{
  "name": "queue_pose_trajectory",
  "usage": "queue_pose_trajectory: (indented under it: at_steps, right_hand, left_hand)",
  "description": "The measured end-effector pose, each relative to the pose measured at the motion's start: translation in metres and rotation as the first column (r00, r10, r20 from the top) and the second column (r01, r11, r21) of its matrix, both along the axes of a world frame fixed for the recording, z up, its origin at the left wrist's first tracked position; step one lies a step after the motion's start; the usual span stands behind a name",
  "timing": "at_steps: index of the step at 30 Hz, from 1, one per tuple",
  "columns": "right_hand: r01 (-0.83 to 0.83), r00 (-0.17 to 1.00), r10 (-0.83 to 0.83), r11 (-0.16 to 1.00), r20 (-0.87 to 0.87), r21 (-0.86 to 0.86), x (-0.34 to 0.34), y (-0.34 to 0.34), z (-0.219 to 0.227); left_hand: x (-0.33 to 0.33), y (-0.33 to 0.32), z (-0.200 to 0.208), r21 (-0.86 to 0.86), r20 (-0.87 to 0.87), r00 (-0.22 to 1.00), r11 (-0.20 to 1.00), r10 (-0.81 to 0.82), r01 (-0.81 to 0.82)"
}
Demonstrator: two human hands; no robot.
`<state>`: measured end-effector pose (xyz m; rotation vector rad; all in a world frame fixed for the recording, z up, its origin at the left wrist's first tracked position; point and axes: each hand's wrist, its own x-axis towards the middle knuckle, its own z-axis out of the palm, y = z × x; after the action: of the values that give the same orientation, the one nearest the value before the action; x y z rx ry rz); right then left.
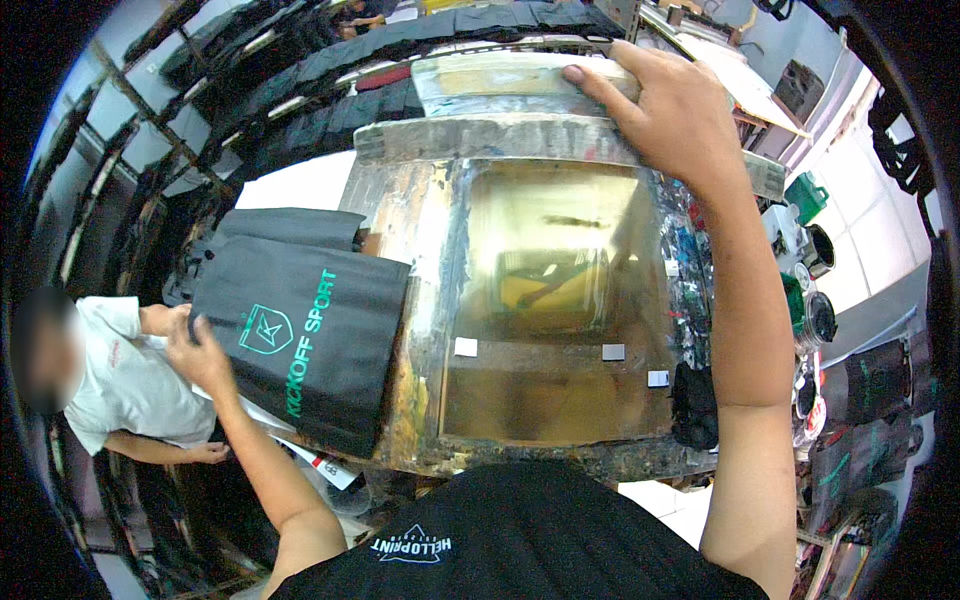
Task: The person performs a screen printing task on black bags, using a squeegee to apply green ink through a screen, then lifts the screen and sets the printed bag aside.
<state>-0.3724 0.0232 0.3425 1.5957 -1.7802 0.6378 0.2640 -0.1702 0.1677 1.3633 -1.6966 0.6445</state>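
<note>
My right hand [685, 115] is closed round the top edge of a pale, ink-stained printing screen frame [480, 85], which stands raised at the far side of the work table. Below it lies a shiny brown printing board [560, 390] with small white tabs [613, 352] stuck on it. To the left, a flat black bag [340, 390] with a green printed shield and lettering lies tilted, partly over the table's left side. My left hand [203, 355] pinches this bag at its left edge; the fingertips are partly hidden. Another black bag [290, 225] lies beneath it.
A co-worker in a white shirt [135, 360] stands at the left, one hand close to mine. Racks of black bags [500, 30] fill the back and left. A black cloth [694, 405] lies beside the board. Jars and cans [818, 318] stand at the right.
</note>
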Motion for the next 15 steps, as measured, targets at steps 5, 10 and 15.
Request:
queue_pose_trajectory:
  at_steps: [5,10,15]
  right_hand:
    - [0.052,0.999,-0.053,0.996,0.004,0.07,-0.003,0.001,0.006]
    - [0.029,1.0,-0.029,0.998,-0.008,0.057,-0.001,0.004,0.002]
    - [-0.01,1.0,0.009,0.999,0.026,0.036,-0.002,0.002,0.002]
  left_hand:
    - [-0.209,0.075,-0.018,0.335,-0.236,0.844,0.775,-0.482,0.537]
    - [-0.298,0.122,-0.057,0.597,-0.367,0.747,0.476,-0.554,0.646]
    - [-0.29,0.08,-0.098,0.485,-0.264,0.814,0.658,-0.518,0.576]
